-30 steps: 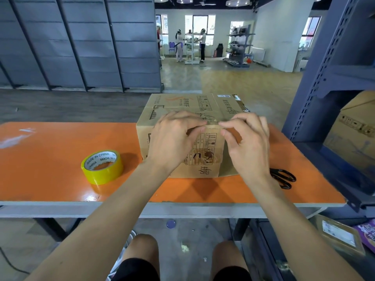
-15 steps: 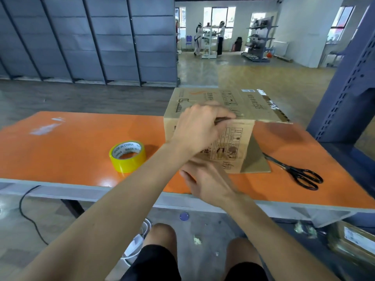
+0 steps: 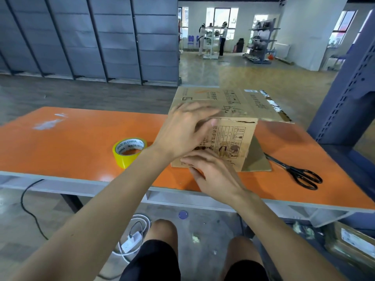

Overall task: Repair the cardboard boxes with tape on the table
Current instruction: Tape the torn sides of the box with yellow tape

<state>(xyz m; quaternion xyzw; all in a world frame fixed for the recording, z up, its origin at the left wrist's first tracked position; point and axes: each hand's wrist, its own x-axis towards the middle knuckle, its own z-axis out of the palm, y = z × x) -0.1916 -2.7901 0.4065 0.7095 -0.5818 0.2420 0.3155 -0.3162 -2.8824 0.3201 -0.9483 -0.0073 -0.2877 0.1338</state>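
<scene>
Centre frame: we brace the cardboard box [image 3: 233, 138] on the orange counter [image 3: 71, 142], left hand [image 3: 186, 130] flat over its top front edge and right hand [image 3: 213, 175] against the lower face, fingers straight on both. Its side flap [image 3: 255, 157] hangs loose. Next, we judge, the yellow tape roll [image 3: 129, 151] at left, then the scissors [image 3: 300, 173] at right. Grey partitions [image 3: 81, 37] line the room behind.

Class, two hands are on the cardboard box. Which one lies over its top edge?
The left hand, spread over the top front edge of the cardboard box; the right hand sits lower, at the bottom of the front face.
</scene>
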